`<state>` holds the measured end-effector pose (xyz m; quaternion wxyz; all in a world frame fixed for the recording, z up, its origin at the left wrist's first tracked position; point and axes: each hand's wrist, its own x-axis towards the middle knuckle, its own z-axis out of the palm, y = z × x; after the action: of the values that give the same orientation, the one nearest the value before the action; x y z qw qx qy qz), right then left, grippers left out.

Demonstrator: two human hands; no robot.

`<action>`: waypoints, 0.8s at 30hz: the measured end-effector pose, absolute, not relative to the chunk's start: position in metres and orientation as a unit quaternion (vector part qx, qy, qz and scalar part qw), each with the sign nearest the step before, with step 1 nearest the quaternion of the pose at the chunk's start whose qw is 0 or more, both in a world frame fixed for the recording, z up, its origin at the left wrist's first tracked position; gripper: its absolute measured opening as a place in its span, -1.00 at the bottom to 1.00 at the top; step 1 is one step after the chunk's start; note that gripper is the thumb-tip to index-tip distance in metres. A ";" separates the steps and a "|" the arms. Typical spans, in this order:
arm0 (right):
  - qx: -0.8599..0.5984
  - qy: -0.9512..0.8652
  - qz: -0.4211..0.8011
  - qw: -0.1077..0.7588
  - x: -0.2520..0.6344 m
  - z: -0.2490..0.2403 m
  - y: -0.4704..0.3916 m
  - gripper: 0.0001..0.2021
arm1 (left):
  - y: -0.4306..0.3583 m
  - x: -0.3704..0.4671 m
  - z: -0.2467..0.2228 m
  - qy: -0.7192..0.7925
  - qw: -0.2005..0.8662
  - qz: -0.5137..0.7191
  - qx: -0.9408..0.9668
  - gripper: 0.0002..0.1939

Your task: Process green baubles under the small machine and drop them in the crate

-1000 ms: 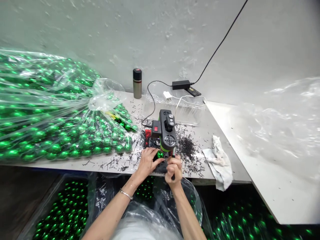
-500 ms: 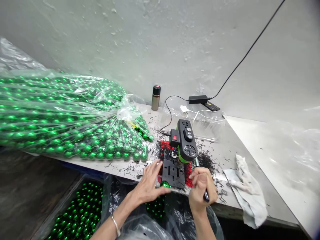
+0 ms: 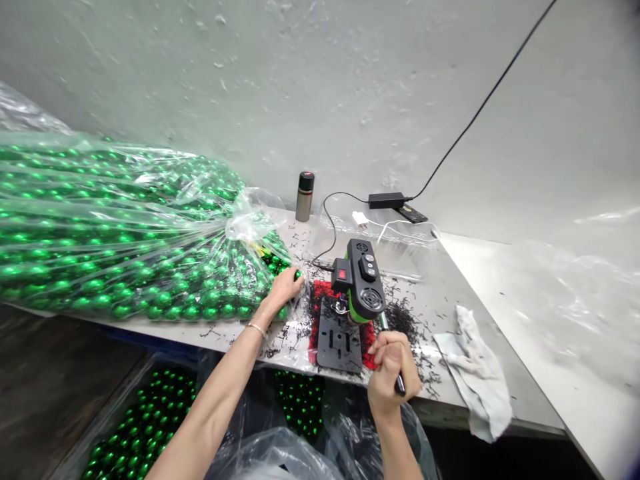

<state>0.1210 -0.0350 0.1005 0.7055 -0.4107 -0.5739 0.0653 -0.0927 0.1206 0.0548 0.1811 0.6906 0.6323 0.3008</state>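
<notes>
Balls (image 3: 274, 264) fill the bag (image 3: 239, 229) on the left part of the desk (image 3: 525, 395). Left hand (image 3: 287, 285): fingers partly curled at the bag's right end; whether it grips a ball cannot be told. Right hand (image 3: 397, 373): closed around the handle (image 3: 401, 386) of the machine (image 3: 365, 280). Plate (image 3: 340, 343): near the desk's front edge. Rag (image 3: 475, 373): overhangs that edge, toward the right corner.

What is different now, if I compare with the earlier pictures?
The left hand moved left and forward, from the black plate to the bag of green balls. The ball that was beside its thumb is gone from the plate. The right hand still grips the handle; the machine, bottle and cloth stayed in place.
</notes>
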 end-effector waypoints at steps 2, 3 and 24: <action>-0.414 -0.574 0.063 0.704 0.121 0.098 -0.035 -0.64 | 0.106 -0.098 0.058 0.610 0.279 0.356 0.651 -0.70; -0.415 -0.573 0.062 0.704 0.121 0.097 -0.035 -0.64 | 0.097 -0.101 0.060 0.586 0.352 0.397 0.613 -0.65; -0.426 -0.594 0.047 0.680 0.124 0.101 -0.037 -0.65 | 0.005 -0.018 0.033 0.476 0.263 0.348 0.764 -0.69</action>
<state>0.1237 -0.0372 0.1008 0.6801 -0.4264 -0.5944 0.0474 -0.0176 0.0052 0.0329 0.2630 0.7640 0.4756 0.3477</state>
